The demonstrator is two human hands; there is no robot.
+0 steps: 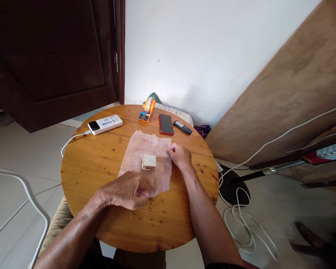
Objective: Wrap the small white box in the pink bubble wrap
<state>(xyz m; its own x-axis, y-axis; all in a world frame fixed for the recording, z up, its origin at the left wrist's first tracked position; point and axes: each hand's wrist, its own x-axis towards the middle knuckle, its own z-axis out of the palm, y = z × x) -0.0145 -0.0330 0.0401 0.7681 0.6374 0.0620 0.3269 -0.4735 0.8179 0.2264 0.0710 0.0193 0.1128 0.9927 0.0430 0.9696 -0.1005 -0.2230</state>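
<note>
A sheet of bubble wrap (137, 145) lies spread on the round wooden table in front of me. On the middle of it sits a small cream-coloured box (149, 162) with print on its top and side. My right hand (180, 155) pinches the sheet's right edge between thumb and fingers. Closer to me, my left hand (130, 190) is curled over the near edge of the sheet, with its fingers closed on the wrap just below the box. Neither hand touches the box.
Toward the table's (84, 190) far side are a white power bank (106, 124) with a plugged-in cable, an orange tape dispenser (148, 109), a red-edged phone (166, 124) and a dark handheld device (183, 127). White cable coils (248, 224) lie on the floor at right.
</note>
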